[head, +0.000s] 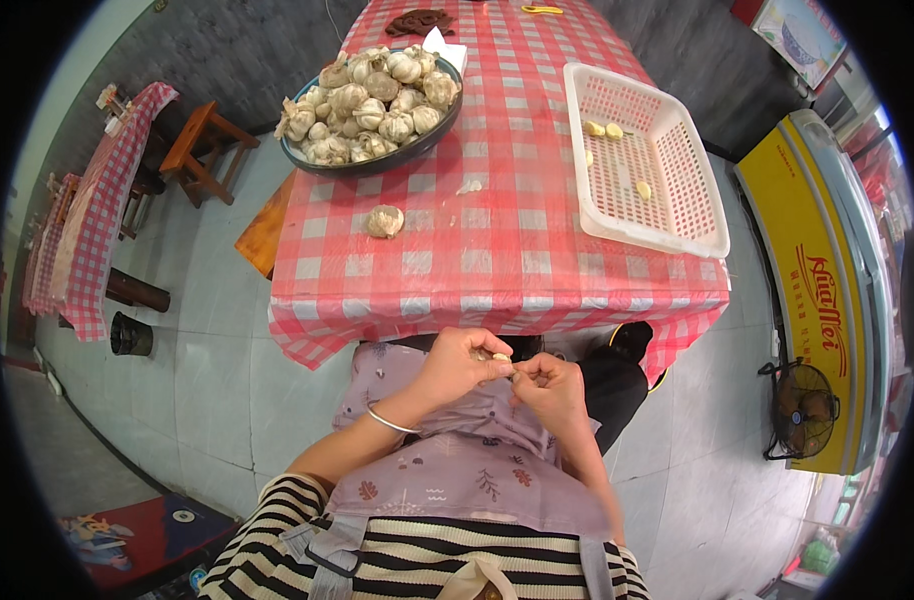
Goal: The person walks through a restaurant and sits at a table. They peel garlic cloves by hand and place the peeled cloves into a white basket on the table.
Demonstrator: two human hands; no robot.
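Over my lap, just off the table's near edge, my left hand [463,358] is shut on a small garlic clove [501,358], held between thumb and fingers. The fingertips of my right hand [548,384] meet it from the right, pinched together at the clove's end; what they grip is too small to tell. A dark bowl [374,166] heaped with garlic bulbs [368,112] stands at the table's back left. One loose garlic bulb [385,222] lies in front of it. On the right, a white plastic basket [652,241] holds several peeled garlic cloves [644,190].
A red checked cloth covers the table [502,262], with garlic skin [469,187] on it. Farther back lie a brown rag [419,22] and a yellow-handled tool [542,10]. A wooden stool [202,154] is left; a floor fan [802,411] stands by a yellow chest freezer [809,292] at right.
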